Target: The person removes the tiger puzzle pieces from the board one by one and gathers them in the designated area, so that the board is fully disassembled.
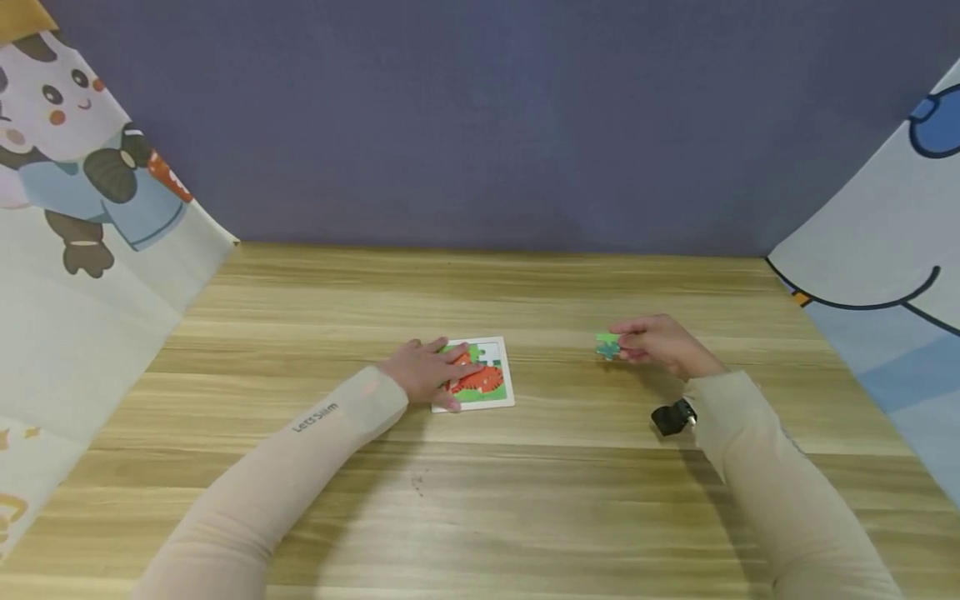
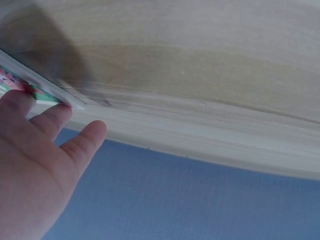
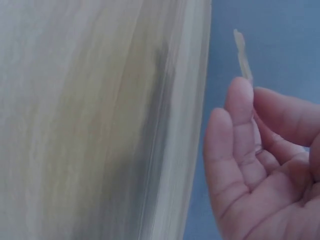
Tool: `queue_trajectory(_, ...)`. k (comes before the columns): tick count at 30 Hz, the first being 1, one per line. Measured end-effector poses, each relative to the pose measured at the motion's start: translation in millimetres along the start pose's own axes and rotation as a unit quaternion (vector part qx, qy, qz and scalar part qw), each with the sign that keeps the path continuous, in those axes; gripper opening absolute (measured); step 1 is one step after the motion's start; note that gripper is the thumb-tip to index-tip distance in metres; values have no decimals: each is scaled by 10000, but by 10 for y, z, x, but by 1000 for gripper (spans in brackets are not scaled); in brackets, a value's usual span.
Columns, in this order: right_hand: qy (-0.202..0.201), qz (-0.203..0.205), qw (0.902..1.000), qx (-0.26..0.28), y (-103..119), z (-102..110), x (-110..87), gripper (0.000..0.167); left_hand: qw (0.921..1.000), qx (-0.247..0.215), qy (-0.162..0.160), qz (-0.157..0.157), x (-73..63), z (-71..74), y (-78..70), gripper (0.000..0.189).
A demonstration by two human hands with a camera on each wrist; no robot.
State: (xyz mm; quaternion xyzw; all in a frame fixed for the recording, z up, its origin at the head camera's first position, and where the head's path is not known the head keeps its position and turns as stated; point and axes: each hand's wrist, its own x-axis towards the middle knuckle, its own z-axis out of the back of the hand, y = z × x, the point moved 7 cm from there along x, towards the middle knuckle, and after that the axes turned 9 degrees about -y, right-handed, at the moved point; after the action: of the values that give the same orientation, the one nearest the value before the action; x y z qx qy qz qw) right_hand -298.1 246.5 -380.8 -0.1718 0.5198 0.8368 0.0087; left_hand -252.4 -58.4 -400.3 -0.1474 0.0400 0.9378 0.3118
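The left hand (image 1: 423, 372) rests flat, fingers straight, on a white-framed puzzle board (image 1: 487, 379) showing orange and green. To its right, the right hand (image 1: 663, 343) pinches 1 green puzzle piece (image 1: 607, 345) above the wooden desk (image 1: 525, 500); a blue wall (image 1: 487, 125) stands behind.

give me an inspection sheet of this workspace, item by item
surface: wooden table, light grain.
job's things: puzzle board flat at centre; green puzzle piece held above the table.
clutter: small black object beside the right forearm.
hands: left hand rests flat on the board; right hand pinches the piece.
cables: nothing seen.
surroundings: blue-grey backdrop; cartoon-printed cloths on both sides.
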Motion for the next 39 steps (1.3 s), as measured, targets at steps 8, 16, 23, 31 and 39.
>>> queue_trajectory(8, 25, -91, 9999, 56, -30, 94, -29, 45, 10000, -34, -31, 69, 1, -5, 15, 76)
queue_trajectory(16, 185, -273, 9994, 39, -76, 106, -94, 44, 9999, 60, -66, 97, -19, -15, 11, 81)
queue_trajectory(23, 374, -419, 9981, -239, -112, 63, -120, 43, 9999, 56, -28, 87, -53, -30, 0, 82)
queue_trajectory(31, 481, -502, 9964, -478, -142, 28, -81, 42, 9999, 48, 1, 124, -69, -21, -11, 81)
queue_trajectory(39, 463, -558, 9952, -656, -177, -1, -21, 40, 9998, 39, 22, 169, -73, -26, 1, 82)
